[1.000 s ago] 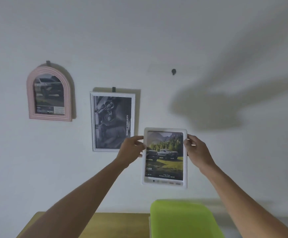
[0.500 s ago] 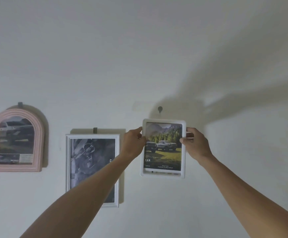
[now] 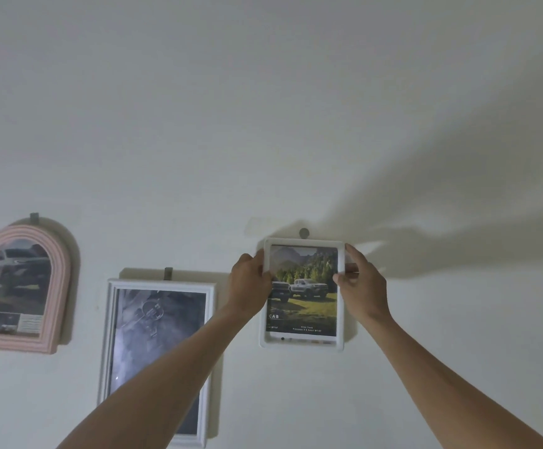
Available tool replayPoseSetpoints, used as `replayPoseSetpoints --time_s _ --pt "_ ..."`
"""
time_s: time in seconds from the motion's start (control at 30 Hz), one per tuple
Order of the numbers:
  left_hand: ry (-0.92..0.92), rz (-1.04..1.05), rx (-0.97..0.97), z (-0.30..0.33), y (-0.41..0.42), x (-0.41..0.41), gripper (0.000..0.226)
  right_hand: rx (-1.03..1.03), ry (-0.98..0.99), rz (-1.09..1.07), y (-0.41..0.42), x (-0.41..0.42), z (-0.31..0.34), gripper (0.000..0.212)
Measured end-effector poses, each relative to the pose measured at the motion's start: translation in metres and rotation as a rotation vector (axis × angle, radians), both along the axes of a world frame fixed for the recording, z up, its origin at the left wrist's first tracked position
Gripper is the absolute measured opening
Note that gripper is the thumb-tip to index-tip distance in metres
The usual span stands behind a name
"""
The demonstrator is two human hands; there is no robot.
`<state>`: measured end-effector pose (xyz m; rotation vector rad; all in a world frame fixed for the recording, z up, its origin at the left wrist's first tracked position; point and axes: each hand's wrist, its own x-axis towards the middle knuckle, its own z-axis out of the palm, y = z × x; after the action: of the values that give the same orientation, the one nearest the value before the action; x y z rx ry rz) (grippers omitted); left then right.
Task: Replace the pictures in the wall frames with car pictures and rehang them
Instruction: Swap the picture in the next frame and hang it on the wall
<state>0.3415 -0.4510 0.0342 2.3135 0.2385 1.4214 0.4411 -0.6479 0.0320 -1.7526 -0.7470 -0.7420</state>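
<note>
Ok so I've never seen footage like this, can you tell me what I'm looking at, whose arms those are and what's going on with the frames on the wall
There is no machine here. The picture comes from one wide-angle camera worn on a person's head, so the two bare arms reaching up are that person's own. The left hand and right hand grip the upper sides of a small white frame that shows pickup trucks in a meadow. They hold it against the wall, its top edge just below a dark wall hook; whether it has caught the hook cannot be told. To the left hang a larger white frame with a dark picture and a pink arched frame with a car picture, each below its own hook. No table shows.
</note>
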Motion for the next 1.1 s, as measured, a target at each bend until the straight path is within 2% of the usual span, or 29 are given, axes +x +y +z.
replayPoseSetpoints --time_s 0.13,0.43,0.83,1.1 --pt "-0.022 0.029 0.031 -0.004 0.003 0.006 0.036 -0.009 -0.068 -0.032 0.005 0.008 -0.006 0.062" --pt "-0.036 0.064 0.061 -0.008 0.005 0.005 0.047 -0.102 -0.149 -0.169 0.010 0.009 -0.010 0.061" --pt "-0.054 0.033 0.053 -0.009 0.010 -0.005 0.028 -0.026 -0.054 -0.086 0.006 0.005 -0.013 0.054" --pt "-0.058 0.024 0.002 -0.008 0.009 -0.004 0.032 -0.041 -0.033 -0.073 0.001 0.006 -0.017 0.051"
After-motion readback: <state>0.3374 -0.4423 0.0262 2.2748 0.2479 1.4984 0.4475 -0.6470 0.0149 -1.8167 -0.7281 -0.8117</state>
